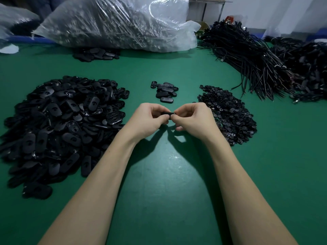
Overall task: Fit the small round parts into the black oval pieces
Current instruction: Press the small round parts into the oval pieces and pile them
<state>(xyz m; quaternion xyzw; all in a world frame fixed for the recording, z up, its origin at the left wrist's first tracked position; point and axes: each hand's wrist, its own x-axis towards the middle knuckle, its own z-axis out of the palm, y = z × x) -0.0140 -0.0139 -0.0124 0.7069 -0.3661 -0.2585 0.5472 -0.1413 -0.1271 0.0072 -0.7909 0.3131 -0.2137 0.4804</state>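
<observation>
My left hand and my right hand meet above the middle of the green table. Together they pinch one black oval piece between fingertips and thumbs; most of it is hidden by the fingers. Whether a small round part sits in it cannot be seen. A large heap of black oval pieces lies to the left. A pile of small round parts lies to the right. A small cluster of oval pieces lies just beyond my hands.
A big clear plastic bag full of dark parts stands at the back. Bundles of black cables fill the back right. Another small group of oval pieces lies by the bag.
</observation>
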